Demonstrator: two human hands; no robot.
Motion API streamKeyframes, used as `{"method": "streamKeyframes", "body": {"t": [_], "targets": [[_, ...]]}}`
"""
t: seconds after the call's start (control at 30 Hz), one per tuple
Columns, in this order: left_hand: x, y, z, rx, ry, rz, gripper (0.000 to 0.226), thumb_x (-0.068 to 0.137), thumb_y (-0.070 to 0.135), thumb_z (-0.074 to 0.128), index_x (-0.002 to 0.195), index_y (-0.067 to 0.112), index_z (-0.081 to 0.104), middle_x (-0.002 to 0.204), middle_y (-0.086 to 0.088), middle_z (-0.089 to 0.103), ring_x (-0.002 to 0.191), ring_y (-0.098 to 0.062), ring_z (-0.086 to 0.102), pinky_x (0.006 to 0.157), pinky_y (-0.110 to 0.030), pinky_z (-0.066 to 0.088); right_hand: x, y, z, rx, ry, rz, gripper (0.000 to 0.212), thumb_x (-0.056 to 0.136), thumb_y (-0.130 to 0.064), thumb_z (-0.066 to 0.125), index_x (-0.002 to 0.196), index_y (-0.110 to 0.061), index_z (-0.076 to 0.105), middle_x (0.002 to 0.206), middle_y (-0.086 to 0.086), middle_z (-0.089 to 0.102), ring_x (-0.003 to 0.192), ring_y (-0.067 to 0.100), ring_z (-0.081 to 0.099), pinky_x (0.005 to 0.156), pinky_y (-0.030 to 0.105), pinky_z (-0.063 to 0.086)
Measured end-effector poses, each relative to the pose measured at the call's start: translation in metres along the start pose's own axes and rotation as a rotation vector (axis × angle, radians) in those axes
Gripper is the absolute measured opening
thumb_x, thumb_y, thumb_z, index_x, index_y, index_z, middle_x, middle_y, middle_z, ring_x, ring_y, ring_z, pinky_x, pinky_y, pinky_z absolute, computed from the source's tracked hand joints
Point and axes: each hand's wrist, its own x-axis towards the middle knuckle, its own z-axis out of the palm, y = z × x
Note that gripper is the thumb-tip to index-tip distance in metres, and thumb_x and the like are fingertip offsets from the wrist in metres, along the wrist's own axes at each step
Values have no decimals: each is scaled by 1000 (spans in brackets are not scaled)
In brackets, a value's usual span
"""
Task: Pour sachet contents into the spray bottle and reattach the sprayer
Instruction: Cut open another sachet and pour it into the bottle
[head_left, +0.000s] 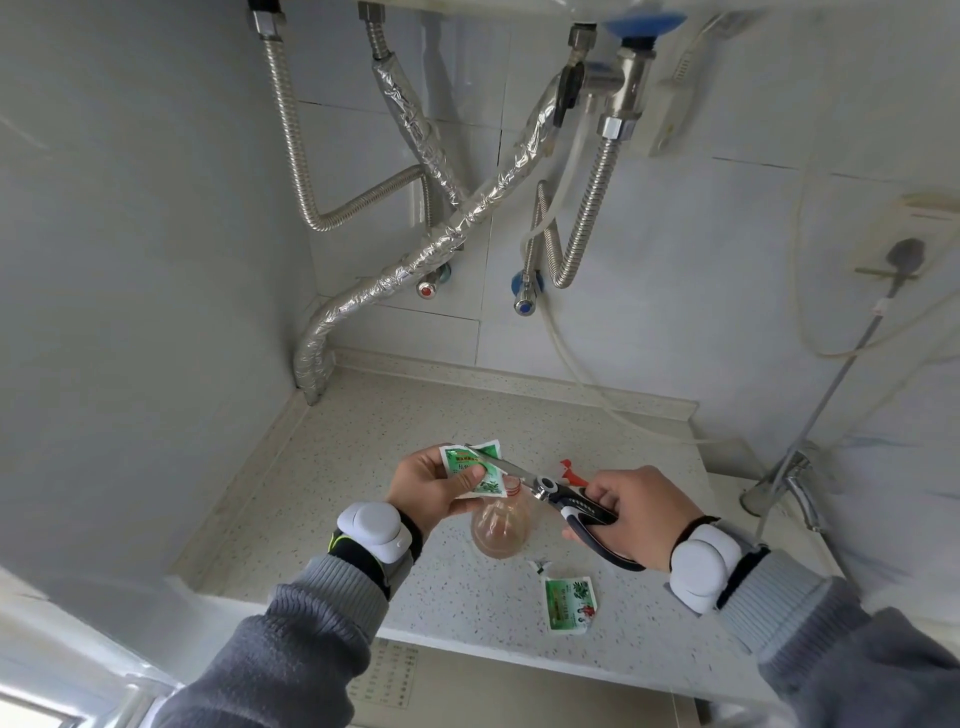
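Head view: left hand (434, 486) fingers pinch a glossy green sachet (470, 467); right hand (641, 512) fingers grip steel scissors (561, 493) cutting it.

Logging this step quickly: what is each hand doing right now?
Left hand: closed on a green-and-white sachet.
Right hand: closed on black-handled scissors, blades at the sachet.

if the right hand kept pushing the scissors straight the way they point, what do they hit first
The sachet pinched in the left hand. The scissors in the right hand already have their blades at its top edge; whether they touch is unclear from this angle.
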Motion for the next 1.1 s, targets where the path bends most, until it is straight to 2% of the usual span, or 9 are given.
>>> {"method": "streamKeyframes", "body": {"t": [0.2, 0.3, 0.47, 0.63, 0.73, 0.83, 0.93, 1.03, 1.1], "targets": [[-1, -3, -2, 20, -28, -11, 15, 80, -3, 70, 76, 10, 75, 83, -14, 76, 77, -24, 74, 58, -28, 59, -2, 7, 3, -53, 11, -21, 46, 60, -68, 74, 80, -28, 66, 64, -13, 67, 60, -1, 63, 62, 23, 55], [-2, -3, -3, 50, -56, -13, 21, 81, -3, 69, 72, 15, 77, 83, -12, 76, 78, -23, 74, 59, -27, 59, -2, 10, 6, -86, 13, -34, 45, 62, -67, 75, 85, -28, 67, 66, -17, 63, 61, -2, 60, 62, 18, 52], [-4, -4, -4, 70, -50, -18, 14, 82, -1, 69, 78, 11, 75, 86, -14, 76, 81, -25, 74, 61, -29, 59, -2, 17, 8, -66, 40, -48, 48, 63, -67, 75, 87, -26, 67, 64, -19, 59, 61, -1, 59, 61, 18, 51], [-5, -7, -6, 65, -64, -23, 18, 82, -3, 68, 74, 11, 75, 83, -14, 76, 78, -24, 74, 59, -28, 59, -7, 26, 11, -35, 46, -28, 44, 62, -64, 78, 85, -29, 67, 62, -21, 57, 56, -7, 53, 57, 7, 40], [-6, -9, -9, 58, -30, -32, 23, 81, -3, 69, 69, 15, 75, 80, -12, 76, 76, -23, 74, 58, -29, 59, -14, 39, 10, 47, 93, 42, 36, 57, -62, 82, 70, -37, 60, 58, -19, 62, 55, -5, 57, 52, 7, 42], [-5, -15, -16, 41, 44, -48, 19, 80, 0, 71, 69, 15, 74, 79, -12, 75, 74, -23, 73, 59, -30, 60, -21, 62, 5, 73, 135, 181, 38, 57, -62, 82, 68, -31, 62, 59, -18, 65, 48, 0, 55, 48, 12, 43], [-6, -19, -21, 49, 91, -59, 15, 79, 2, 72, 71, 14, 74, 79, -12, 75, 73, -22, 73, 60, -30, 60, -25, 88, 4, 20, 121, 350, 39, 65, -61, 78, 72, -26, 61, 58, -7, 65, 53, 6, 57, 50, 20, 42], [-8, -23, -25, 60, 127, -71, 10, 80, 1, 71, 75, 10, 73, 80, -12, 76, 72, -22, 73, 59, -30, 59, -24, 107, 10, -39, 102, 441, 37, 77, -58, 70, 70, -24, 58, 55, -8, 60, 55, 7, 54, 47, 20, 32], [-9, -24, -26, 61, 140, -75, 6, 80, 2, 71, 80, 8, 73, 81, -13, 76, 72, -23, 73, 59, -30, 59, -19, 114, 15, -77, 124, 480, 42, 81, -59, 64, 66, -21, 55, 56, -8, 58, 54, 10, 53, 46, 23, 31]]}}
